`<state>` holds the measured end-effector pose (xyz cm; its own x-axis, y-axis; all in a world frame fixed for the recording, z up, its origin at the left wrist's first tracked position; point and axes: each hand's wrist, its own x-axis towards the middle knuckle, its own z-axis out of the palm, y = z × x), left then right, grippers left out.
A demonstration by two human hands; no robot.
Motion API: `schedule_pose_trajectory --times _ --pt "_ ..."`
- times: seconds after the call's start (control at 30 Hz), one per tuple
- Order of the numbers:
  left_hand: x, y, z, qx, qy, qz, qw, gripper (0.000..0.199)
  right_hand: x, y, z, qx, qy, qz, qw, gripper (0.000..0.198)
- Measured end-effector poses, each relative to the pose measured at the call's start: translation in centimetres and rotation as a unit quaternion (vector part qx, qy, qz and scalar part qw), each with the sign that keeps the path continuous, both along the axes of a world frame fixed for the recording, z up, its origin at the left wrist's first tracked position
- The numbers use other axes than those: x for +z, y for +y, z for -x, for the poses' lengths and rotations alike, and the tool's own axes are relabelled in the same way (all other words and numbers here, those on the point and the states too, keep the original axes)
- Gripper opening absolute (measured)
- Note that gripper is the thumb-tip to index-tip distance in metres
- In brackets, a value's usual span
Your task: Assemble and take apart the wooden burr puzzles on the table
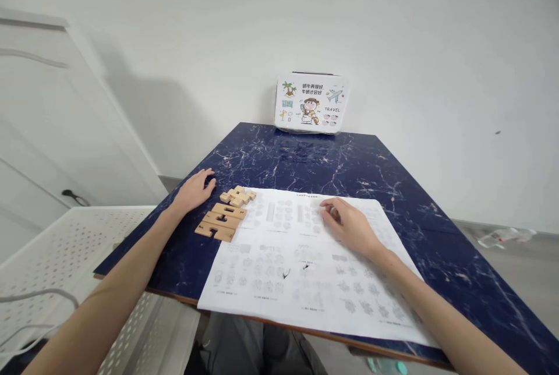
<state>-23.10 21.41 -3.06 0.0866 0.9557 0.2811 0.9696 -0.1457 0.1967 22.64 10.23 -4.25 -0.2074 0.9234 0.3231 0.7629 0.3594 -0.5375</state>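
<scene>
My left hand (pixel 195 191) rests on the left edge of the blue marbled table (pixel 297 165), fingers stretched out and nothing in them. Just right of it lies a small cluster of interlocked wooden puzzle pieces (pixel 238 195). Nearer to me are flat notched wooden puzzle pieces (pixel 221 220) with numbers on them, side by side and partly over the paper's left edge. A large printed instruction sheet (pixel 279 258) with rows of grey diagrams is spread in front of me. Over its right half is my right hand (pixel 349 225), fingers loosely bent and thumb apart, holding nothing I can see.
At the table's far end a white cartoon-printed case (pixel 311 102) stands against the wall. A white perforated rack (pixel 87 241) with cables is at left, beside a white cabinet (pixel 65 113). Plastic bottles (pixel 506 237) lie on the floor at right.
</scene>
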Motion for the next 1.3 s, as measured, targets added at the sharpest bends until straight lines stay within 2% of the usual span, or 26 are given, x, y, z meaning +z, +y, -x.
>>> schedule_pose_trajectory --times 1.03,1.3 --pt "0.2 -0.3 -0.3 -0.004 -0.018 -0.003 1.000 0.051 -0.2 0.0 -0.1 0.003 -0.006 -0.009 1.000 0.026" --pt "1.3 -1.2 -1.2 -0.012 -0.046 -0.032 0.998 0.046 -0.3 0.1 -0.1 0.004 -0.009 -0.009 1.000 0.027"
